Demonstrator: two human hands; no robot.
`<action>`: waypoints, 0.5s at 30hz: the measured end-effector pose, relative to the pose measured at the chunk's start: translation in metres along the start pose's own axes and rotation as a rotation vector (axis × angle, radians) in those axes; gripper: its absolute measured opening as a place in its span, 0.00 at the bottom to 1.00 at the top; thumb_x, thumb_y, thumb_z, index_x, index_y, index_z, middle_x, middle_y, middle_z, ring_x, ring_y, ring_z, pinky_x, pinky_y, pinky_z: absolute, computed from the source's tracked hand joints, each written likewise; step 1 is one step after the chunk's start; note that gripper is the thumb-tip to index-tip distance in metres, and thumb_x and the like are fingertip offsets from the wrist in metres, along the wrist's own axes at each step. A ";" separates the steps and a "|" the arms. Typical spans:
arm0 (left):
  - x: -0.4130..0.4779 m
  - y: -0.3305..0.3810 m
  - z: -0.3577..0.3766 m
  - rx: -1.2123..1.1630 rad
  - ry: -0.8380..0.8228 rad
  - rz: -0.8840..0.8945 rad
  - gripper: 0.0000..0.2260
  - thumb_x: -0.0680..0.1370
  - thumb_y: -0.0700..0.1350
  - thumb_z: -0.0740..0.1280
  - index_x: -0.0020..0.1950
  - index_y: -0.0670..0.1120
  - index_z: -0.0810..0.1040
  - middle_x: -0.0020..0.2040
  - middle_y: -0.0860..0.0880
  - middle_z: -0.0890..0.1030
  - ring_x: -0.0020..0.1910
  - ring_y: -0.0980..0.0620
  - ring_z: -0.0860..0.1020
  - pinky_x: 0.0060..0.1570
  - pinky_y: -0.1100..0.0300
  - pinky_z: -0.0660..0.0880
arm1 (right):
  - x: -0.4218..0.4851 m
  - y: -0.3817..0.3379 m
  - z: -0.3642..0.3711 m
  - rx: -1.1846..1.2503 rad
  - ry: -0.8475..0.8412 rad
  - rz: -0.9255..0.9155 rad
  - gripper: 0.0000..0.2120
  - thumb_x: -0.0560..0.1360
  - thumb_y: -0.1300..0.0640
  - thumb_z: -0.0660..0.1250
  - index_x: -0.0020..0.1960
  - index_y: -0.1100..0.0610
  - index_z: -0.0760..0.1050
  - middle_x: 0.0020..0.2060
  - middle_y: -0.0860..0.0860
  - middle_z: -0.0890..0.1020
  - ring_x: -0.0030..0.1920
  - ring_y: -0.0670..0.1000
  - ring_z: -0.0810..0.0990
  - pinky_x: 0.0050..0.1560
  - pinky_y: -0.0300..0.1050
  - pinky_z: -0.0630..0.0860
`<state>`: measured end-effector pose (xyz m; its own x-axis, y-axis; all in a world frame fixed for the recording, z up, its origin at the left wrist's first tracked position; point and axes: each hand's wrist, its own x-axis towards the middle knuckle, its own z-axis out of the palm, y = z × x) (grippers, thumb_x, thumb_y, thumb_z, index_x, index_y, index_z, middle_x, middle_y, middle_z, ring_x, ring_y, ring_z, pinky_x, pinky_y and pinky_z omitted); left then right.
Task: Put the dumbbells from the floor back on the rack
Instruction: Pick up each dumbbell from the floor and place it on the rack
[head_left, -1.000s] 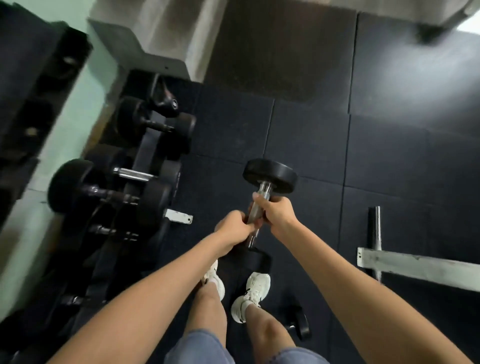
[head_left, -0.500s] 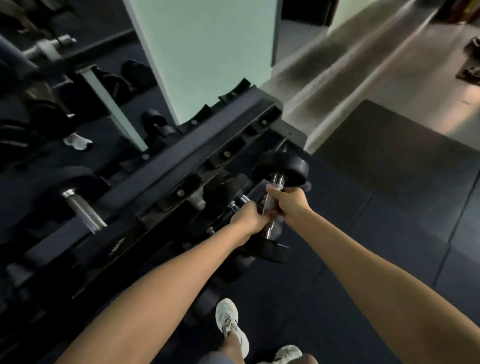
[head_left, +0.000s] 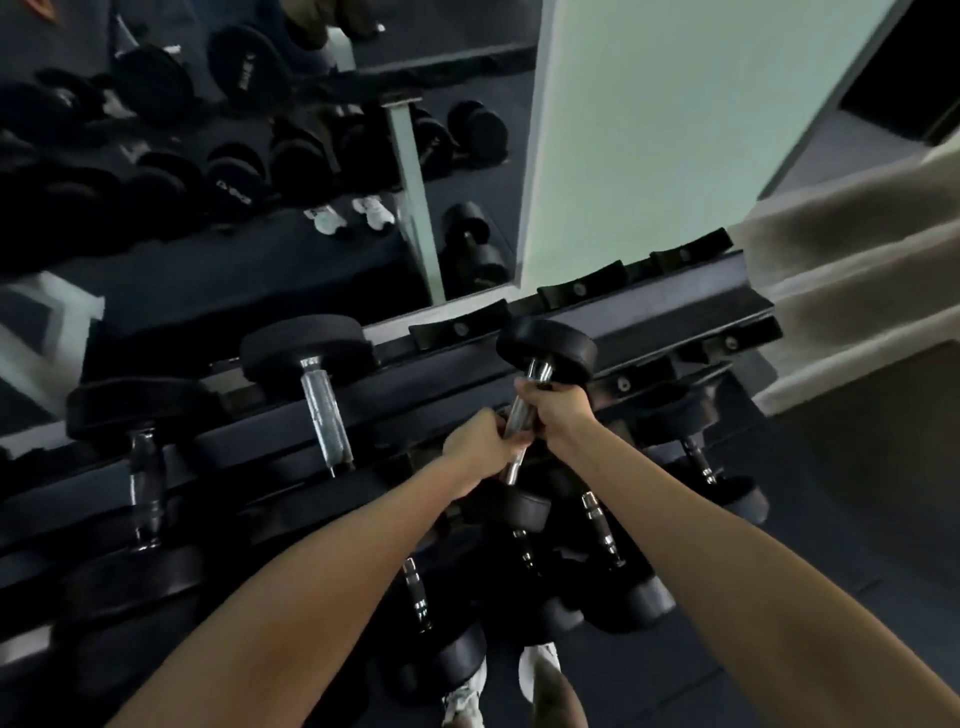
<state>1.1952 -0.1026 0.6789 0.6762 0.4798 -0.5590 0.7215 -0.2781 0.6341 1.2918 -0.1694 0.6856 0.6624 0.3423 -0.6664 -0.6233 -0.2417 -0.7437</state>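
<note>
Your left hand (head_left: 475, 441) and right hand (head_left: 553, 410) both curl round the handle of a dumbbell (head_left: 545, 351), mid-frame over the rack (head_left: 675, 291). Set off-centre in a cradle (head_left: 579, 288), it may roll onto your feet (head_left: 540, 670).

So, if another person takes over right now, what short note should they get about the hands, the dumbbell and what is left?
Left hand: grips the handle of the dumbbell, nearer end.
Right hand: grips the same handle, further up.
Dumbbell: off the floor, over the top tier of the rack, right of the nearest racked dumbbell; contact with the cradles unclear.
Done: the lift.
Left: lower it into free cradles, let go, check the floor for more.
</note>
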 end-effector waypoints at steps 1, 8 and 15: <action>0.006 -0.002 -0.002 -0.025 0.017 -0.020 0.23 0.67 0.66 0.66 0.47 0.47 0.77 0.41 0.50 0.84 0.41 0.49 0.81 0.43 0.54 0.75 | 0.009 -0.003 0.006 -0.029 -0.024 0.001 0.06 0.72 0.63 0.72 0.40 0.57 0.75 0.36 0.54 0.79 0.39 0.54 0.79 0.52 0.56 0.79; 0.049 0.007 -0.015 -0.210 0.125 -0.180 0.21 0.72 0.60 0.67 0.55 0.46 0.73 0.44 0.51 0.80 0.45 0.51 0.79 0.43 0.56 0.75 | 0.062 -0.032 0.039 -0.253 -0.168 -0.007 0.05 0.71 0.63 0.72 0.43 0.57 0.76 0.40 0.54 0.80 0.51 0.59 0.81 0.56 0.60 0.78; 0.080 0.007 -0.016 -0.267 0.133 -0.237 0.18 0.75 0.57 0.66 0.55 0.45 0.71 0.50 0.47 0.78 0.49 0.48 0.77 0.48 0.54 0.75 | 0.092 -0.047 0.052 -0.365 -0.250 -0.005 0.08 0.71 0.64 0.72 0.47 0.56 0.75 0.44 0.52 0.81 0.52 0.56 0.80 0.58 0.58 0.77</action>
<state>1.2516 -0.0532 0.6469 0.4574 0.6132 -0.6440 0.7796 0.0719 0.6222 1.3608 -0.0795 0.6620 0.5164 0.5422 -0.6628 -0.4031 -0.5290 -0.7468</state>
